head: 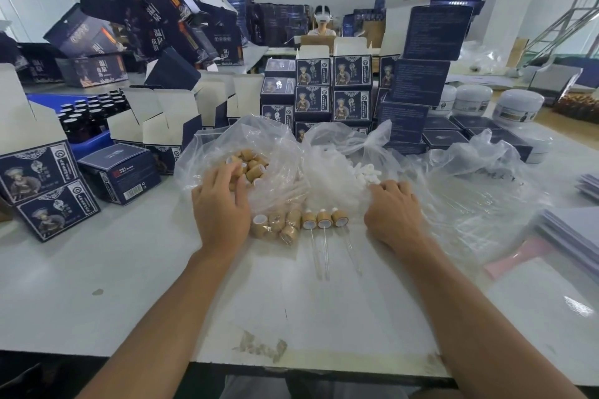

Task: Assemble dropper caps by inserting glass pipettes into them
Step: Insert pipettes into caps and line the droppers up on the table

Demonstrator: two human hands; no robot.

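Both hands are forward on the bench (129, 285), each at a clear plastic bag. The left hand (223, 204) reaches into the mouth of the left bag (227, 146), fingers curled down among loose caps (251, 168); whether it already pinches one I cannot tell, since the fingertips are hidden in the pile. The right hand (393, 214) lies knuckles-up on the crumpled film of the right bag (470, 178), fingers bent and bunching the plastic. Small white bulbs (366, 172) show just beyond its fingertips. Pipettes in that bag are hard to make out through the film: faint clear tubes at most. Between the two hands, closer to the body than the bags, sit more caps (275, 225) in a loose cluster hard by the left hand, then three finished droppers (324, 220) in a row nearer the right hand. Their long axes run toward the body, caps away, glass stems (321, 253) trailing toward the bench edge. Judgement: the next fit needs a cap from the left and a pipette from the right, brought together in the gap between the hands. The left hand is nearer the caps; the right is nearer the glass, and should lift it along its length.
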